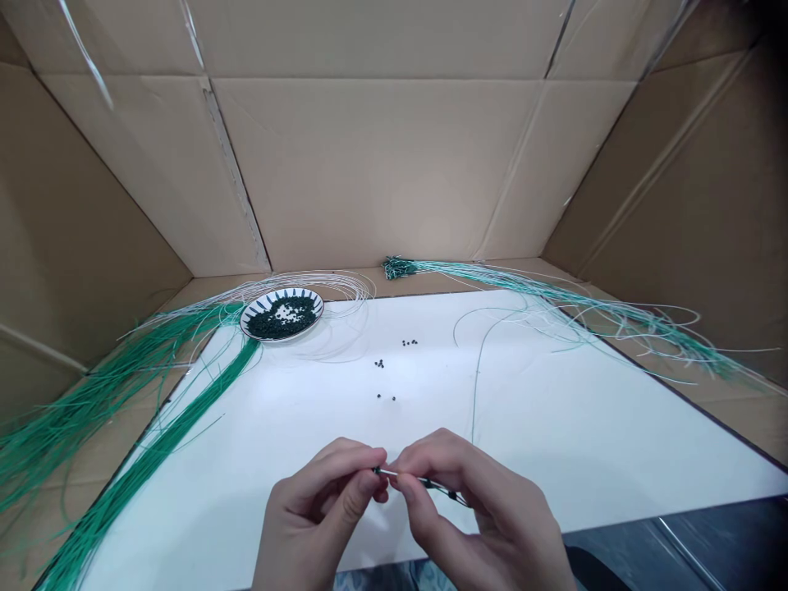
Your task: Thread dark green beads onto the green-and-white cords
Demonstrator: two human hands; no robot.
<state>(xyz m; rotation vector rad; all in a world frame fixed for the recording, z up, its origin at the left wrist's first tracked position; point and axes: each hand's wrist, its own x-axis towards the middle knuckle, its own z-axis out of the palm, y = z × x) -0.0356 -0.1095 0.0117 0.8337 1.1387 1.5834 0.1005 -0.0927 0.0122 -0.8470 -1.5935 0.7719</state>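
Both of my hands are raised over the near edge of a white board [295, 410], pinching a thin white wire [394, 474] threaded with several small dark beads [437, 486]. My left hand [320, 517] grips the wire's end between thumb and fingertips. My right hand [480, 513] holds the wire just beside it, and the two hands nearly touch. Farther out on the board lie several loose dark beads [379, 363]. A round white plate with a patterned rim [311, 305] holds a heap of dark beads [281, 317].
Long bundles of green and white wires [141, 386] spread over the left edge of the board, and another bundle [542, 287] runs along its far right side. Tan cardboard walls [369, 164] surround the work area. A dark floor [707, 546] shows past the near right corner.
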